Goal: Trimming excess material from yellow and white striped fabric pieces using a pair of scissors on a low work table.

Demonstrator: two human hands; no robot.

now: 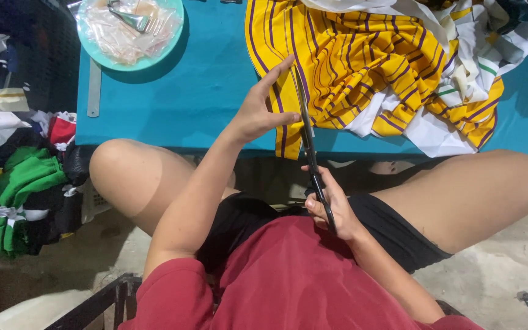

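Scissors (310, 153) in right grip (331, 211); left hand (258, 113) flat on fabric (362, 67); bowl (175, 36) holds plastic bags (126, 33).

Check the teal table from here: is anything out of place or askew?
Mostly orderly. The yellow striped fabric lies bunched, one corner drooping over the table edge by the scissors. The right hand grips them; the left hand presses the cloth.

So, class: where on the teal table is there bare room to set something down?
Bare teal table lies between the plate with the metal ruler and the yellow striped fabric. The right side is crowded with fabric, where the left hand and scissors work.
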